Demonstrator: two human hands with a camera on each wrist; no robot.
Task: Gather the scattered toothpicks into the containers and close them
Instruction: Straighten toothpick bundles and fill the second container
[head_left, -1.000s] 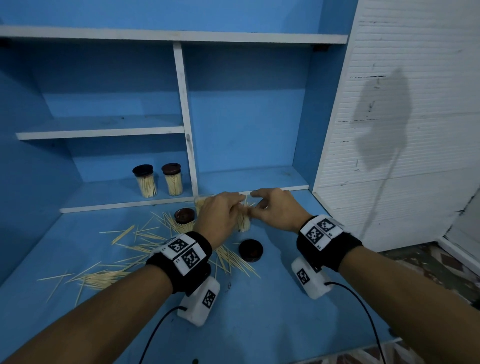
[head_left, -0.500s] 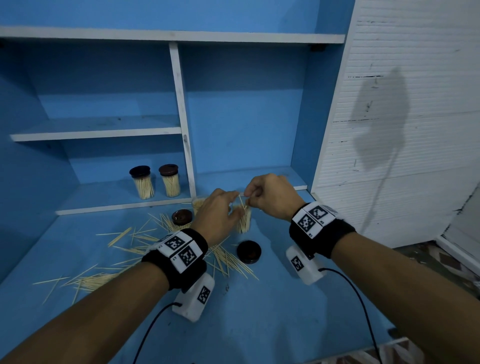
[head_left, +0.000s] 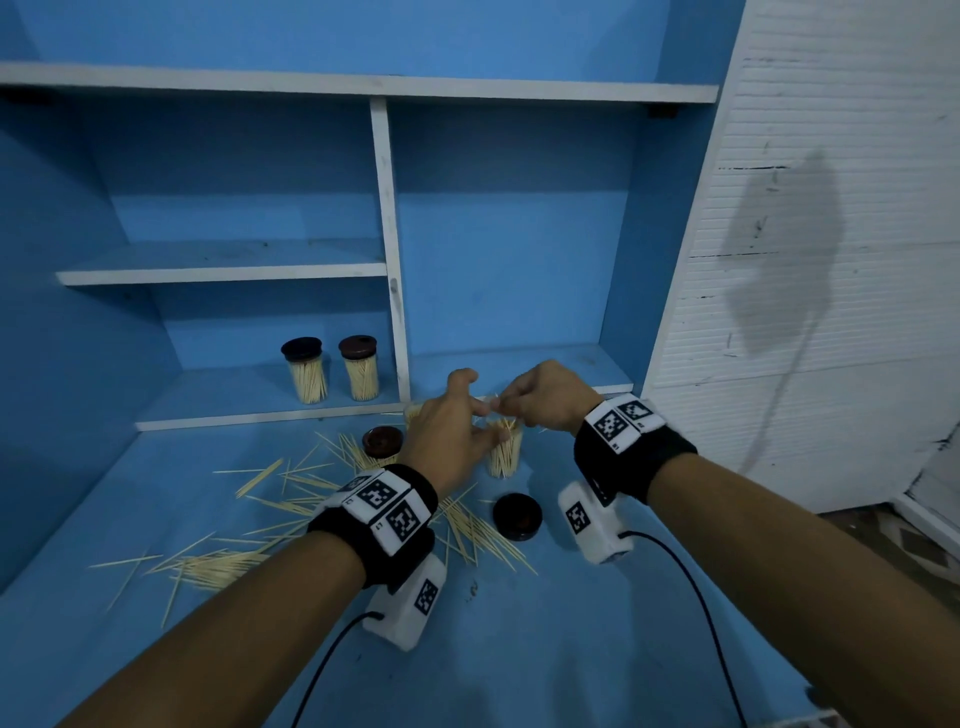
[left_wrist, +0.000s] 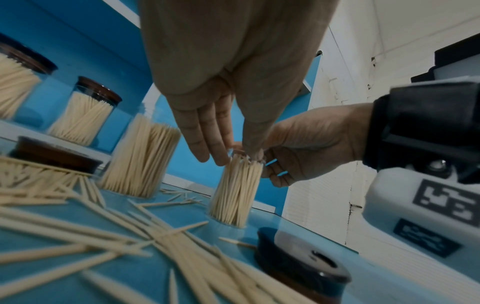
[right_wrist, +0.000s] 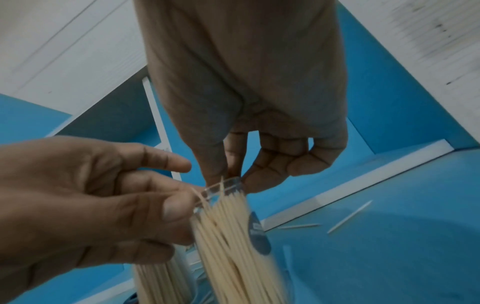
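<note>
An open clear container (head_left: 504, 452) (left_wrist: 235, 195) packed with toothpicks stands on the blue surface. My left hand (head_left: 480, 426) (left_wrist: 236, 156) pinches its rim between thumb and fingertips. My right hand (head_left: 506, 402) (right_wrist: 228, 176) hovers over its mouth and pinches a few toothpicks (right_wrist: 222, 182) that stand tips-down in it. A second open, full container (head_left: 413, 414) (left_wrist: 140, 162) stands behind my left hand. One dark lid (head_left: 517, 516) (left_wrist: 301, 265) lies near the right wrist. Another lid (head_left: 383, 441) lies among the scattered toothpicks (head_left: 291, 501).
Two closed, full containers (head_left: 306, 371) (head_left: 360, 369) stand on the low shelf behind a white ledge (head_left: 270, 415). A loose pile of toothpicks (head_left: 218, 564) lies at the left. A white panel wall (head_left: 805, 312) borders the right side.
The right hand rose from beside the container to above its mouth, now pinching toothpicks. The left hand stayed at the container, and one of its fingers lifted.
</note>
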